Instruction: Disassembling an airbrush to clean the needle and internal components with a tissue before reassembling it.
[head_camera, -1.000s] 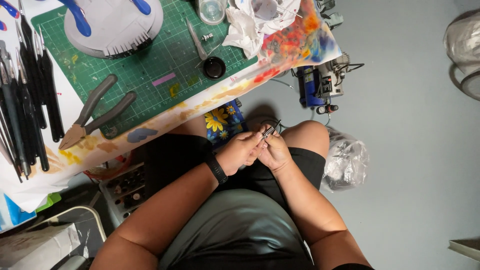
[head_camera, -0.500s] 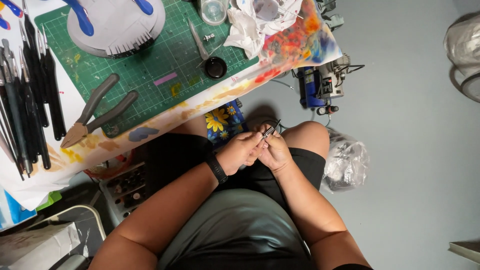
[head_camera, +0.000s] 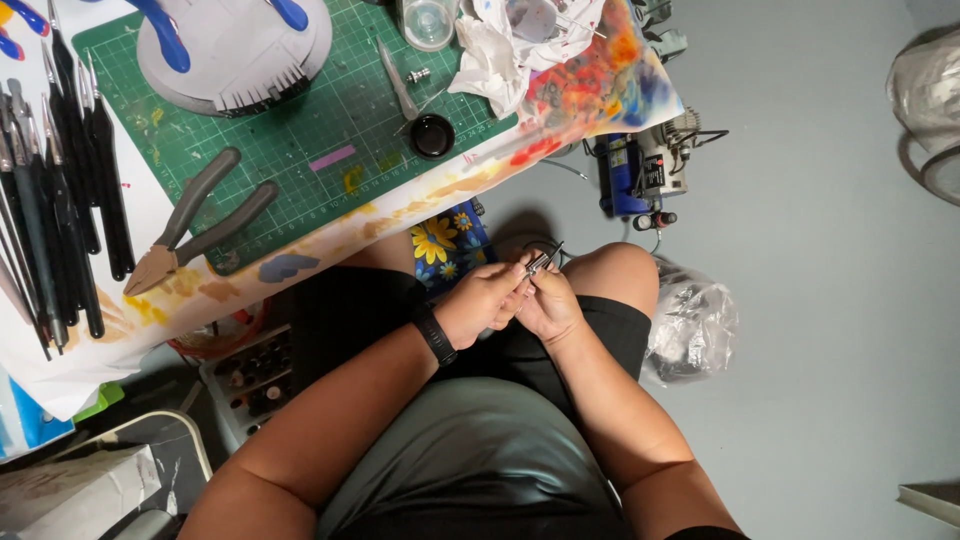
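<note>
Two hands meet over the lap, below the green mat (head_camera: 300, 150). Left of them, pliers (head_camera: 190, 225) lie on the mat's lower edge. Left hand (head_camera: 485, 300) and right hand (head_camera: 550, 305) touch, fingers pinched together on a small metal tool (head_camera: 545, 260). Right of them sits a plastic bag (head_camera: 695, 330).

Crumpled clear plastic bag (head_camera: 692, 330) on the grey floor, just beside the person's right knee. A second clear bag or wrap (head_camera: 925, 100) at the right edge, cut off by the frame. Small pale label (head_camera: 655, 172) on the blue machine below the table edge; print too small to tell. No signs or screens.
</note>
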